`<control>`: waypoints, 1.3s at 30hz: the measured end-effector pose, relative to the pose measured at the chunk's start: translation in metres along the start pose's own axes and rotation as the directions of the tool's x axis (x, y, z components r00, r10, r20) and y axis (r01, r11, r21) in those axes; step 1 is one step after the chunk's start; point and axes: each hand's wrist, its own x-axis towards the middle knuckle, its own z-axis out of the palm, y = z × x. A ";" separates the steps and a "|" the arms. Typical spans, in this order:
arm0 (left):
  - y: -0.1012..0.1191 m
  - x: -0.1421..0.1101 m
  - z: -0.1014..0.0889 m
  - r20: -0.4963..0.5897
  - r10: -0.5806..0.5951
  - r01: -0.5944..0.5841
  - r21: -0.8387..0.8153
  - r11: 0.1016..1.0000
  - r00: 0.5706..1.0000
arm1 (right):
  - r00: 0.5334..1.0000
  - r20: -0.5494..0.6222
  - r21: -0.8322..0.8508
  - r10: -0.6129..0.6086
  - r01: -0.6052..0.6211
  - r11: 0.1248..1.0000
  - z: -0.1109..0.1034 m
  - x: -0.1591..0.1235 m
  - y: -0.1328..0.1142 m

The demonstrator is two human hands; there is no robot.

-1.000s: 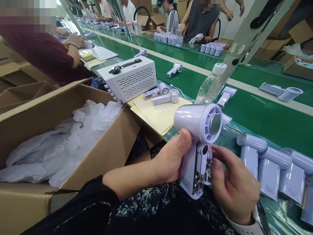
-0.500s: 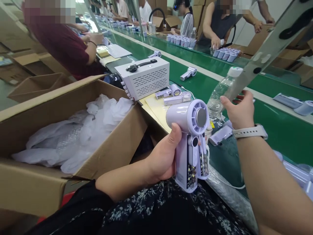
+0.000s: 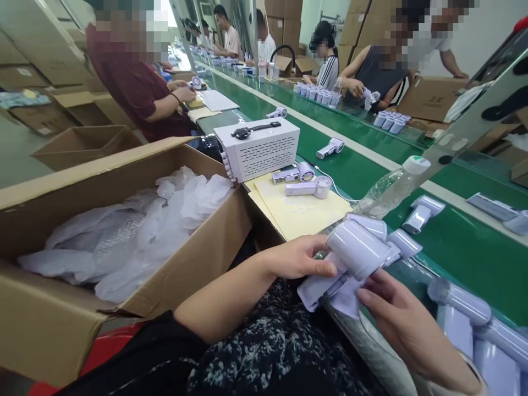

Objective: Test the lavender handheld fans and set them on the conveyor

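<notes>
In front of my lap, a lavender handheld fan (image 3: pixel 358 248) lies tilted, its round head toward the belt and its flat handle toward me. My left hand (image 3: pixel 299 257) grips it from the left, thumb over the handle and the other fingers partly hidden behind. From the right, my right hand (image 3: pixel 398 308) closes thumb and fingers on the fan's underside. A second fan handle overlaps below it; I cannot tell how the two are held. Just beyond is another lavender fan (image 3: pixel 406 243). A clear plastic bottle (image 3: pixel 381 192) leans behind them.
To my left stands an open carton (image 3: pixel 198 242) with white plastic bags (image 3: pixel 152 231). A white power box (image 3: pixel 259 151) and two fans rest by yellow paper (image 3: pixel 305 214). More fans (image 3: pixel 462 302) pile at right. The green belt (image 3: pixel 363 179) runs past; co-workers sit along it.
My right hand has come down from beside the bottle to the fan. The fan, upright in my left hand before, is now tilted over. A fan now shows on the belt behind the bottle.
</notes>
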 end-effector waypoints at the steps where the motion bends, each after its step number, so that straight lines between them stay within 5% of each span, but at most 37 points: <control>1: -0.008 0.008 -0.008 0.008 -0.016 0.016 0.104 0.994 1.000 | 0.995 -0.084 0.051 0.052 -0.047 0.998 -0.009 -0.005 0.004; 4: -0.036 0.033 -0.020 -0.164 -0.057 0.124 0.431 0.894 0.985 | 0.934 -0.321 0.192 0.158 -0.099 0.976 -0.034 -0.015 0.010; 8: -0.062 0.059 -0.011 -0.363 -0.089 0.304 0.596 0.743 0.928 | 0.868 -0.455 0.262 0.199 -0.084 0.961 -0.043 -0.026 0.016; 11: -0.058 0.064 -0.010 -0.470 -0.048 0.395 0.676 0.622 0.882 | 0.892 -0.430 0.235 0.139 -0.038 0.971 -0.042 -0.037 0.022; 15: -0.044 0.055 -0.043 -0.601 0.031 0.518 0.713 0.472 0.799 | 0.949 -0.312 0.232 0.044 0.032 0.972 -0.033 -0.047 0.025; 21: -0.053 0.034 -0.087 -0.596 0.013 0.555 0.756 0.348 0.803 | 0.968 -0.239 0.368 -0.073 0.160 0.916 -0.009 -0.044 0.016; 28: -0.055 0.033 -0.086 -0.595 0.010 0.553 0.754 0.355 0.804 | 0.978 -0.185 0.318 -0.094 0.151 0.936 -0.006 -0.045 0.019; 34: -0.045 0.040 -0.086 -0.628 0.017 0.551 0.696 0.461 0.778 | 0.972 -0.209 0.331 -0.105 0.171 0.928 -0.006 -0.051 0.021; 37: -0.024 0.042 -0.065 -0.662 0.016 0.545 0.630 0.554 0.749 | 0.966 -0.221 0.327 -0.132 0.201 0.923 -0.005 -0.052 0.022; 39: -0.004 0.038 -0.032 -0.642 -0.012 0.481 0.562 0.673 0.767 | 0.964 -0.212 0.305 -0.159 0.219 0.927 -0.003 -0.051 0.022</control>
